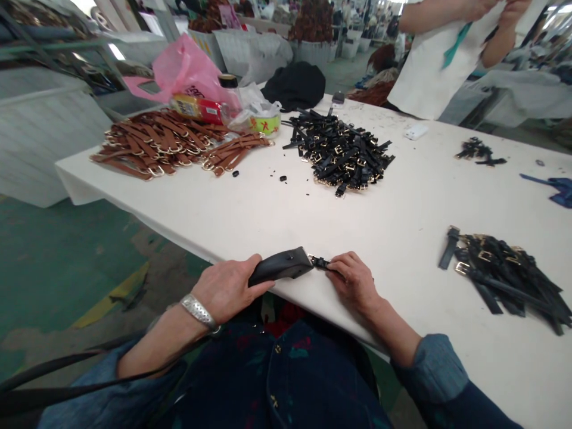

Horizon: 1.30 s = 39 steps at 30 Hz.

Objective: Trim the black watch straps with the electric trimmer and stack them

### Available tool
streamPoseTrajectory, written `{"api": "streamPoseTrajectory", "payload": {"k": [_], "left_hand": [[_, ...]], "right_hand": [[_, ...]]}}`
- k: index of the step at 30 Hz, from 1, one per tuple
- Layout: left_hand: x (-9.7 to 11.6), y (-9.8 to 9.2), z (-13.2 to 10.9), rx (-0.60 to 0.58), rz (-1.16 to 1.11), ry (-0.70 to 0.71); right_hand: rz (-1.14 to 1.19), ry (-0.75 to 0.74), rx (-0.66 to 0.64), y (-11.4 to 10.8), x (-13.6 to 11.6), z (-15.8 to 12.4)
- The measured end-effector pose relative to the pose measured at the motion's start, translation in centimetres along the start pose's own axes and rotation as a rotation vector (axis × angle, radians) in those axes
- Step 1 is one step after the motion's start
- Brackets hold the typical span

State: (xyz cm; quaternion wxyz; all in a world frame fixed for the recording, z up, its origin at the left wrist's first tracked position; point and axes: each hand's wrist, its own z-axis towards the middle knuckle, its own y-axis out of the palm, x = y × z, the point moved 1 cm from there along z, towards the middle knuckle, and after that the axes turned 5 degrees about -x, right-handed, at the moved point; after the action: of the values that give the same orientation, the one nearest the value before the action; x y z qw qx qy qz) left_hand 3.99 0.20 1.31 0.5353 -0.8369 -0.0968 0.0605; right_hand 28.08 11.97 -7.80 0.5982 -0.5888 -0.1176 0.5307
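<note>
My left hand [227,289], with a silver bracelet on the wrist, is closed around a broad, smooth black leather-look piece [279,266] with a small stud near its far end. That end meets a short black buckle strap [319,262] with a pale metal buckle. My right hand [355,280] pinches the short strap between thumb and fingers at the table's near edge. Whether the two pieces are joined cannot be seen. Black straps [58,369] run along my left forearm; their link to the held piece is hidden.
On the white table [250,214] lie a heap of black buckle straps [344,152], brown straps [156,143] and another black strap pile [504,268] at right. A pink bag [187,71] and black cloth [295,86] stand behind. Another person [440,65] works across the table.
</note>
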Motion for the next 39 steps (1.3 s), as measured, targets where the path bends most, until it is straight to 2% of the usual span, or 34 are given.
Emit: {"api": "streamPoseTrajectory", "payload": {"k": [4,12,18,21,24,32,39], "left_hand": [[0.8,0.0,0.2,-0.017,0.059,0.053],[1.9,-2.2,2.6,-0.009,0.179,0.123],[0.8,-2.9,3.3,-0.045,0.206,0.16],[0.0,-3.4,3.4,-0.056,0.258,0.183],[0.1,-4.0,3.7,-0.048,0.3,0.231],[2.1,-4.4,4.4,-0.041,0.319,0.302],[0.9,-4.9,4.5,-0.062,0.363,0.33]], "right_hand": [[0.108,0.036,0.014,0.1,0.4,0.2],[0.208,0.101,-0.013,-0.4,0.9,0.8],[0.187,0.072,-0.051,-0.6,0.8,1.1],[0.106,0.017,-0.103,-0.5,0.6,1.1],[0.016,-0.042,-0.147,-0.2,0.6,1.0],[0.111,-0.022,0.012,0.1,1.0,0.7],[0.17,-0.017,0.019,-0.1,0.9,0.7]]}}
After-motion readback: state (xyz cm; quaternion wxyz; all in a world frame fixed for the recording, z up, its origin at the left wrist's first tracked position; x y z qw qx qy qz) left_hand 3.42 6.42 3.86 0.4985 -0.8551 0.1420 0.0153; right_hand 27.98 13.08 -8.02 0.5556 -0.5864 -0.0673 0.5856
